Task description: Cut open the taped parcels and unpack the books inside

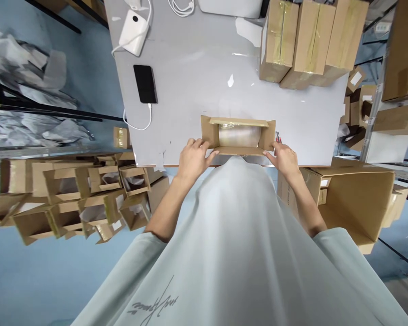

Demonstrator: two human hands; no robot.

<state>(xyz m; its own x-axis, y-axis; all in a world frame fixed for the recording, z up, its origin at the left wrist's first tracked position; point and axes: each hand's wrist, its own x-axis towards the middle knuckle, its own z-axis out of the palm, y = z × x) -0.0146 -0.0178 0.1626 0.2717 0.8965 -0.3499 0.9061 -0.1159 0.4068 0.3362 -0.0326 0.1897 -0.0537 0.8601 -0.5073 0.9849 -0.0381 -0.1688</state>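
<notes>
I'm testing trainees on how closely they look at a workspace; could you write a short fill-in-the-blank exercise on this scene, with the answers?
The left hand and right hand touch a small brown cardboard box whose top is ____. A small red-and-grey tool lies nearest to the ____ hand. A white ____ is plugged into the flat black rectangular device. Near the far right corner of the grey table stand ____ taped cardboard boxes.

Answers: open; right; cable; three.
</notes>
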